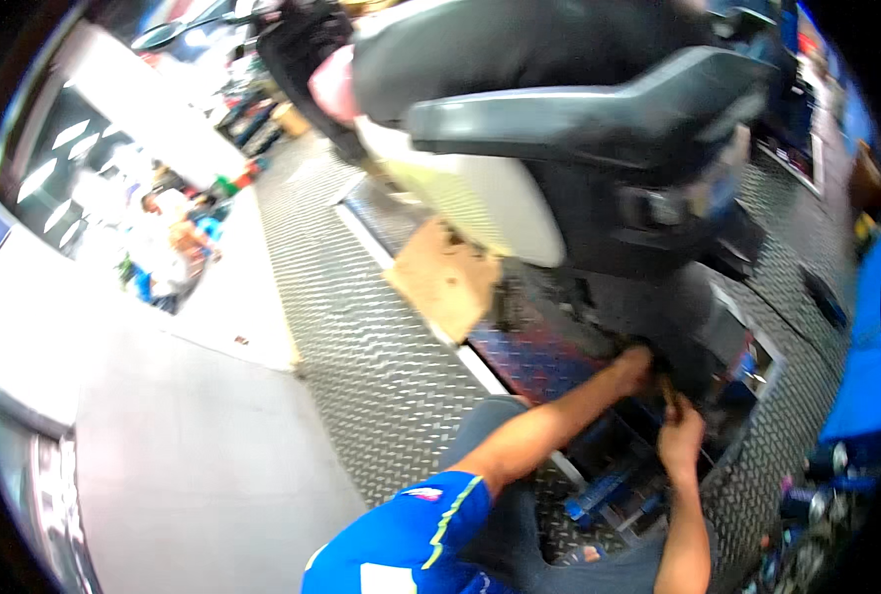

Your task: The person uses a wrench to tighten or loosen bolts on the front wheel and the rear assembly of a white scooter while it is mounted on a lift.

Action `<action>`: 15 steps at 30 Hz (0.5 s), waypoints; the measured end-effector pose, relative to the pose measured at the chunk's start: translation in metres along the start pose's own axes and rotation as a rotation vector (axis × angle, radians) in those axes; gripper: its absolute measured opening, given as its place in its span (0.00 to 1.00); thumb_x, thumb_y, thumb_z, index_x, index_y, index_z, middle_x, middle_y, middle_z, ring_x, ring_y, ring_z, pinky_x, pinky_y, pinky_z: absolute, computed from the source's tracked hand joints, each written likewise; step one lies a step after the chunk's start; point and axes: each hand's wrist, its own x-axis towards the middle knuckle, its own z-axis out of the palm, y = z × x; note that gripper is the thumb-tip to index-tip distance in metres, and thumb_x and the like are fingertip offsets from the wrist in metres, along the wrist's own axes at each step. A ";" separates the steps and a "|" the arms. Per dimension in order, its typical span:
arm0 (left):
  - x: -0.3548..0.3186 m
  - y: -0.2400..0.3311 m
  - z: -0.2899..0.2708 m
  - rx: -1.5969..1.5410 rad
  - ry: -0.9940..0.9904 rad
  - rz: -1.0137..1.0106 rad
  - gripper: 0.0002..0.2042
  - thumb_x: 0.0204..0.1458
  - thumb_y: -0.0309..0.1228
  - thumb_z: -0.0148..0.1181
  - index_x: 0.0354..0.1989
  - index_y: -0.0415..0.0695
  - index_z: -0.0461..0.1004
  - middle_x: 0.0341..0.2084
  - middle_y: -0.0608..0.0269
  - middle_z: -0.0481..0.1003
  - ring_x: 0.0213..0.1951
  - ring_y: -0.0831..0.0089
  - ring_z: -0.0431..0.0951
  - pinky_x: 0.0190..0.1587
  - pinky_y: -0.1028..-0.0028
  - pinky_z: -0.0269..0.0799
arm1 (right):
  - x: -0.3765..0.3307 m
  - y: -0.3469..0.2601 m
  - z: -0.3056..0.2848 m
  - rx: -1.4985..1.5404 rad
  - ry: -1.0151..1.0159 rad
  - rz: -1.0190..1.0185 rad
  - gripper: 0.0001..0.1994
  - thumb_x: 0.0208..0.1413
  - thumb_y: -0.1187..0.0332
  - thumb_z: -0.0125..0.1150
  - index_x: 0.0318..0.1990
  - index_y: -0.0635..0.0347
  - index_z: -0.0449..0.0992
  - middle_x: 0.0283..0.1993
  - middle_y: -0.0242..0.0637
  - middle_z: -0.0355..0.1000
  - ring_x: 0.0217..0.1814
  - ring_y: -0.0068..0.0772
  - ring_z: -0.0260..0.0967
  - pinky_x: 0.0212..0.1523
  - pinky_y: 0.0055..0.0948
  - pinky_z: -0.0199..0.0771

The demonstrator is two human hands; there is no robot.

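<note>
Our left hand (636, 364) reaches up under the scooter's dark underside (678, 327), its grip hidden, while our right hand (680, 436), just below it, pinches a small tool (666, 391).

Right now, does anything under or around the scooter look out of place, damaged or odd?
A torn piece of cardboard lies askew across the edge of the lift platform, beside the scooter; its edges look ragged. Both hands, left and right, reach into the dark underside, where detail is too blurred to judge damage.
</note>
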 end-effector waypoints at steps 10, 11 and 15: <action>-0.055 0.038 0.113 0.025 -0.179 -0.004 0.24 0.70 0.37 0.40 0.70 0.39 0.57 0.68 0.58 0.61 0.64 0.60 0.64 0.66 0.61 0.62 | 0.009 0.051 -0.014 0.129 0.120 -0.049 0.17 0.63 0.82 0.47 0.58 0.71 0.73 0.56 0.60 0.73 0.60 0.54 0.71 0.60 0.38 0.67; -0.058 0.039 0.116 0.028 -0.190 0.014 0.24 0.70 0.38 0.40 0.70 0.39 0.57 0.68 0.58 0.61 0.64 0.60 0.64 0.66 0.60 0.62 | 0.009 0.050 -0.016 0.114 0.118 -0.042 0.18 0.62 0.82 0.47 0.58 0.71 0.73 0.56 0.59 0.73 0.61 0.54 0.71 0.60 0.38 0.67; -0.053 0.037 0.113 0.064 -0.211 0.004 0.23 0.70 0.38 0.40 0.69 0.40 0.58 0.67 0.58 0.61 0.65 0.59 0.63 0.67 0.59 0.61 | 0.010 0.045 -0.021 0.073 0.110 -0.031 0.18 0.61 0.83 0.47 0.59 0.71 0.73 0.58 0.58 0.73 0.61 0.52 0.71 0.61 0.37 0.66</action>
